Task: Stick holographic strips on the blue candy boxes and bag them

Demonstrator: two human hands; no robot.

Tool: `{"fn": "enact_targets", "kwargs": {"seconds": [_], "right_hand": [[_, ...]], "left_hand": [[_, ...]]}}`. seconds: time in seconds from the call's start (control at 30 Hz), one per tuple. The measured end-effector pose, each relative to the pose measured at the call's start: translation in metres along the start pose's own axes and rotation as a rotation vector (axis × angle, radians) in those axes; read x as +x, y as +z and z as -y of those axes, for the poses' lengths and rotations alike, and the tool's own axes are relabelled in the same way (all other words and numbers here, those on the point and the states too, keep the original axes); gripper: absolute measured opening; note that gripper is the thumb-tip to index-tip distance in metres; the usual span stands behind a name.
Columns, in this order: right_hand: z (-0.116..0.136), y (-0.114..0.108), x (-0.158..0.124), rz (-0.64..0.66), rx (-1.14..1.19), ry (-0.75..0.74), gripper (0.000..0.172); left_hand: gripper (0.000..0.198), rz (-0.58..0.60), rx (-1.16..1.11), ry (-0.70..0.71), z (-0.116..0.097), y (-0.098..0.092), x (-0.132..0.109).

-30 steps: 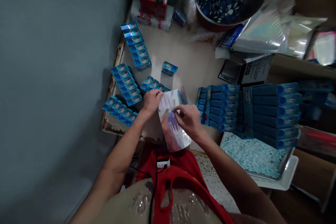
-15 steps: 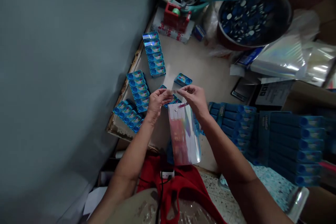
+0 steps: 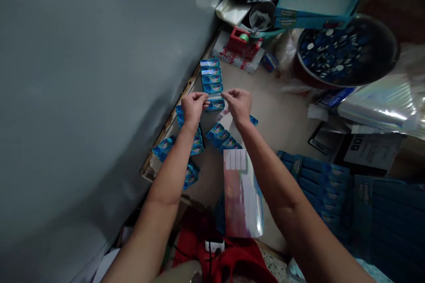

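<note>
A short shiny strip [image 3: 214, 97] is held level between both hands, its nine o'clock end pinched by the closed fingers of the left hand [image 3: 194, 108] and its three o'clock end by those of the right hand [image 3: 239, 105]. It is held above a column of small blue boxes [image 3: 211, 78] on the worktop [image 3: 275, 106]; whether a box is touched by it cannot be told. The two boxes at the column's twelve o'clock end are topped with shiny strips. The insides of these boxes cannot be seen.

With the clock face centred on the hands, a shiny sheet [image 3: 242, 199] edged with pale strips is seen between five and six o'clock. A short row of blue boxes [image 3: 224, 137] is placed near six o'clock, and longer packs [image 3: 327, 185] are stacked at four.

At two o'clock, a large dark bowl [image 3: 393, 59] is filled with many small dark blue and white pieces. Its rim is partly covered by an open blue carton [image 3: 282, 22], white inside. At one o'clock, crumpled clear material is held in a grey cup [image 3: 254, 18]. A green roll is carried by a red tape dispenser [image 3: 236, 45] between twelve and one.
</note>
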State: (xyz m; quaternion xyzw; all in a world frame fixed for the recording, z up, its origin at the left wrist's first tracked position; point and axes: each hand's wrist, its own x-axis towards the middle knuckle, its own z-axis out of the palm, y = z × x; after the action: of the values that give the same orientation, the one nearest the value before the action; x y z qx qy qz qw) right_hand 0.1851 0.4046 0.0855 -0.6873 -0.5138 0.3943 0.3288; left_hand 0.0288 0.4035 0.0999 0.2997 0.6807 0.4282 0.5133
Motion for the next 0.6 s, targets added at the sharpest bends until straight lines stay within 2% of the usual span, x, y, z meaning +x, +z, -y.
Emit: {"fn": "enact_targets", "kwargs": {"seconds": [0.13,0.23,0.33,0.47,0.6], "right_hand": [[0.024,0.028,0.056,-0.117,-0.130,0.087,0.018],[0.031,0.040,0.077,-0.125,-0.172,0.115,0.015],[0.029,0.045,0.085,-0.112,-0.219,0.132,0.014],[0.023,0.050,0.086,-0.067,-0.245,0.134,0.016],[0.011,0.057,0.094,-0.091,-0.224,0.108,0.014]], "left_hand": [[0.004,-0.086,0.155,0.117,-0.010,0.000,0.060],[0.004,-0.093,0.176,0.100,-0.008,0.004,0.087],[0.005,-0.080,0.166,0.078,-0.003,0.006,0.100],[0.004,-0.072,0.150,0.080,0.003,0.005,0.103],[0.005,-0.066,0.065,0.034,0.009,0.007,0.108]]}}
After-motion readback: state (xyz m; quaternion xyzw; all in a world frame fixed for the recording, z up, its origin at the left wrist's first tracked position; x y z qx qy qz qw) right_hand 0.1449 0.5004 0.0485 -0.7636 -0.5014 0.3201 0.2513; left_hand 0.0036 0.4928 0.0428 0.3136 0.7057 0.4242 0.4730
